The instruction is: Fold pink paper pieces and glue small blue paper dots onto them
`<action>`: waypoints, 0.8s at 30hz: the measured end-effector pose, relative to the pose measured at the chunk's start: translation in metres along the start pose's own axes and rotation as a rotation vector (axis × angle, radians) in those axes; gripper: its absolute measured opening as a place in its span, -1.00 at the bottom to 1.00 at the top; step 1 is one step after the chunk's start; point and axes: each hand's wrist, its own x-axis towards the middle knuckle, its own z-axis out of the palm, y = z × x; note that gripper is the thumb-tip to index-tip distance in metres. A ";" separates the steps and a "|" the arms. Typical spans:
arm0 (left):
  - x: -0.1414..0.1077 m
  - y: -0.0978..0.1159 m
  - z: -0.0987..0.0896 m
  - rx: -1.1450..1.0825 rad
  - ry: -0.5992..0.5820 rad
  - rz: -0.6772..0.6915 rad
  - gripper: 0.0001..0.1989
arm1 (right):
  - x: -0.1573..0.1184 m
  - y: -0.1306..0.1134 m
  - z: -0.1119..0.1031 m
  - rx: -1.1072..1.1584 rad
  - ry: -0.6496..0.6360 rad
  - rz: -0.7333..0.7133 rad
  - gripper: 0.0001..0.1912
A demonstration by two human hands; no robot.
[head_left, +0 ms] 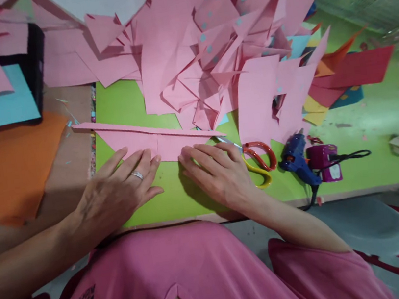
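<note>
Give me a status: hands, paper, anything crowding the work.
Both hands flat, open: left hand and right hand pressing the folded pink paper on the green mat. Pink paper pile just behind; scissors and glue gun right.

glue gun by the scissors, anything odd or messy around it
Only mess: the glue gun lies on its side against a purple tape roll, the pink paper heap spills over the green mat, and paper scraps dot the tabletop.

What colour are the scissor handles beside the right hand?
The scissors have one red and one yellow handle, seen in the head view.
</note>
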 end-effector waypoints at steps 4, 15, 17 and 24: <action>-0.004 0.001 0.004 -0.006 0.038 -0.013 -0.57 | -0.011 0.002 -0.005 -0.059 0.003 0.050 -0.77; -0.011 0.000 0.015 -0.082 0.144 -0.038 -0.56 | 0.032 -0.021 0.010 0.242 -0.121 0.091 -0.55; -0.012 0.000 0.018 -0.116 0.146 -0.064 -0.57 | 0.033 -0.021 0.013 0.283 -0.156 0.115 -0.49; -0.016 0.002 0.021 -0.152 0.221 -0.096 -0.46 | 0.033 -0.022 0.015 0.209 -0.174 0.099 -0.36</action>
